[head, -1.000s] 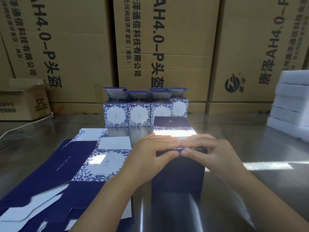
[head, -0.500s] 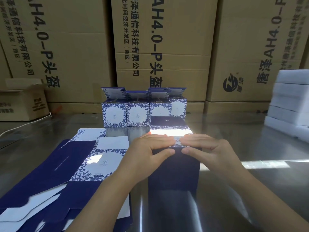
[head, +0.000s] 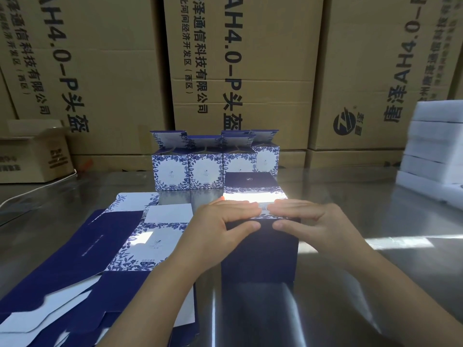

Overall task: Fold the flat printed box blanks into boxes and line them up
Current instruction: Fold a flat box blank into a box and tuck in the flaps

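Note:
A dark blue box (head: pixel 259 256) stands upright on the steel table (head: pixel 350 284) in front of me. My left hand (head: pixel 220 226) and my right hand (head: pixel 310 225) both press on its top edge, fingers flat over the top flaps and thumbs against the near face. The box's far flap (head: pixel 250 182) lies open beyond my fingers, lit by sun. Behind it stands a row of several folded blue-and-white floral boxes (head: pixel 205 171) with lids raised. A pile of flat blanks (head: pixel 100 251) lies to the left.
Large brown cartons (head: pixel 240 71) wall off the back of the table. A small open carton (head: pixel 32 156) sits at the far left with a white cable beside it. Stacked white foam trays (head: pixel 436 151) stand at the right edge.
My fingers have slid further over the box's top and flattened on the flaps. The thumbs have moved a little apart. The box stays in place.

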Action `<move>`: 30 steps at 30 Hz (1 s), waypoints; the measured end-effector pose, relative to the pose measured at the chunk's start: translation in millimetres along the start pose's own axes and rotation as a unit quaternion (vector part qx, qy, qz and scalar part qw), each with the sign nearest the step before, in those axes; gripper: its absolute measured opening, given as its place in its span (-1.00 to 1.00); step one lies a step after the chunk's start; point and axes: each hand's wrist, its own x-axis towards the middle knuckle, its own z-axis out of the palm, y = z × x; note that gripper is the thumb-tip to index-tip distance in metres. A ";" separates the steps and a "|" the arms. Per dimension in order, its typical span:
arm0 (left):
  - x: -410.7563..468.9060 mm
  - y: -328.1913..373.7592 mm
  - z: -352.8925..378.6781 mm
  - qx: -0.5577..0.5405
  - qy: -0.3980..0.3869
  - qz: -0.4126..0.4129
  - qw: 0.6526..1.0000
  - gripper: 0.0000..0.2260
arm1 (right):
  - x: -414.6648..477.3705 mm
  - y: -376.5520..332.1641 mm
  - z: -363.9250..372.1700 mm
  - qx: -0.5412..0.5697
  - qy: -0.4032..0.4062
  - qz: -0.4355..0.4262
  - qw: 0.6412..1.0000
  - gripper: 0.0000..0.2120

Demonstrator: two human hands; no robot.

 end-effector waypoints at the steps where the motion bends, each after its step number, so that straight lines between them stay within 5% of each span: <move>1: 0.1 -0.1 -0.1 0.001 -0.001 -0.001 1.000 -0.77 | 0.6 -0.3 -4.0 0.007 -0.021 0.010 1.000 -0.71; 30: -1.2 -1.2 -3.7 -0.002 -0.019 -0.018 1.000 -0.73 | 3.1 8.9 -15.0 0.087 -0.029 0.036 0.995 -0.74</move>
